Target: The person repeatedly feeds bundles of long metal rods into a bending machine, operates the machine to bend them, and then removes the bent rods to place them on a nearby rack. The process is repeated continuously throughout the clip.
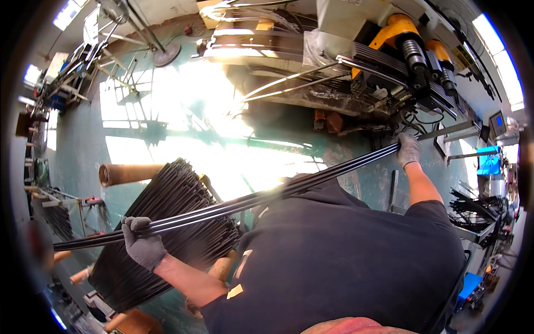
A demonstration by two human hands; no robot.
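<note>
A bundle of several long, thin, glossy black rods stretches across in front of my body, lower on the left and higher on the right. My left hand, in a grey glove, is wrapped round the bundle near its left end. The rods run on past it toward the left rim. In the same kind of glove, my right hand grips the bundle near its right end, with the arm reaching forward. Beneath the left part of the bundle lies a large pile of similar black rods.
A brown cardboard tube lies beside the pile. Ahead stands a machine with yellow-and-black units and a long bench. A metal bar juts out near my right hand. Another stack of black rods rests on a rack at right.
</note>
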